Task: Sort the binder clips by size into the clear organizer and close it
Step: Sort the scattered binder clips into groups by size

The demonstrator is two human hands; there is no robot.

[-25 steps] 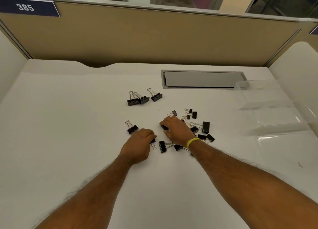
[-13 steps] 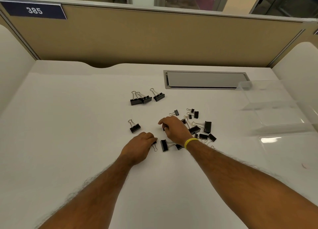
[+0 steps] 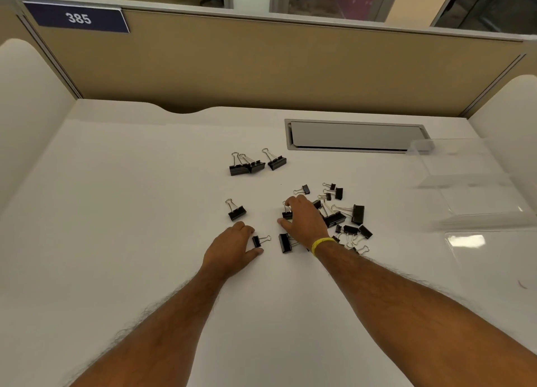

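Black binder clips lie on the white desk point(image 3: 116, 212). Three large clips point(image 3: 252, 165) sit grouped at the back, and one large clip point(image 3: 237, 212) lies alone just ahead of my left hand. A mixed pile of clips point(image 3: 350, 216) lies beside my right hand. My right hand point(image 3: 306, 221) pinches a binder clip point(image 3: 287, 213) between finger and thumb at the pile's left edge. My left hand point(image 3: 231, 248) rests on the desk with a small clip point(image 3: 257, 241) lying loose between its fingers and thumb. The clear organizer point(image 3: 491, 256) stands at the right with its lid point(image 3: 465, 177) raised.
A grey cable hatch point(image 3: 354, 136) is set into the desk behind the pile. A tan partition point(image 3: 261, 67) closes the back, and white side panels point(image 3: 26, 110) stand left and right. Another clip point(image 3: 285, 243) lies between my two hands.
My right hand's fingers have lifted slightly and closed on a clip that was hidden under them. My left hand has drawn back a little, uncovering the small clip.
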